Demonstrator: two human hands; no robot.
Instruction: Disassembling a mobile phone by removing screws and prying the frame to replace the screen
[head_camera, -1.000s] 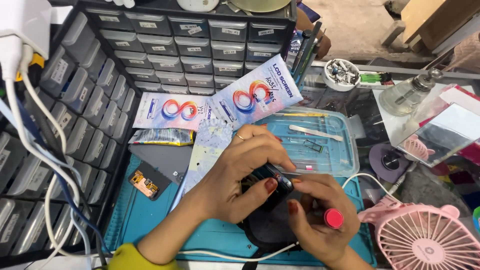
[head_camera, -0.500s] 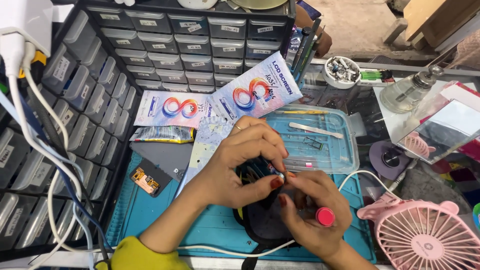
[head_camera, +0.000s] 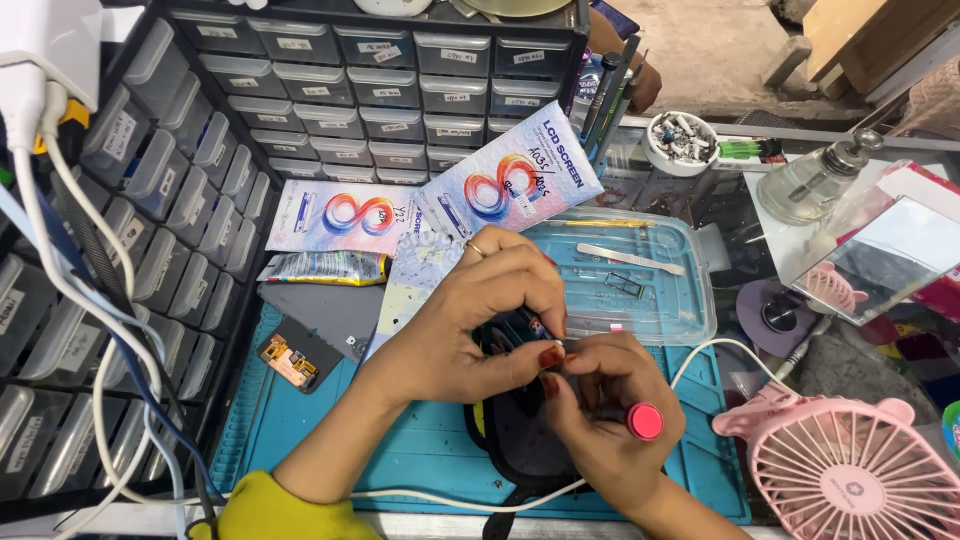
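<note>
Black handheld device (head_camera: 520, 420) pinched by left hand (head_camera: 470, 330); right hand (head_camera: 600, 410) fingers grip pink-capped slim tool (head_camera: 640, 421); tip may slip, scratching it.

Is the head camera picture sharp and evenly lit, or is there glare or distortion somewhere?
Head view: bright, even light, hands sharp; left hand and right hand cast only soft shadows on the blue mat; the mirror reflects brightly; drawer cabinet lines bend near the edges.

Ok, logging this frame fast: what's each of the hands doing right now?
Left hand: closed, pinching the black device from above.
Right hand: closed around a tool with a pink round cap, fingertips at the device.
</note>
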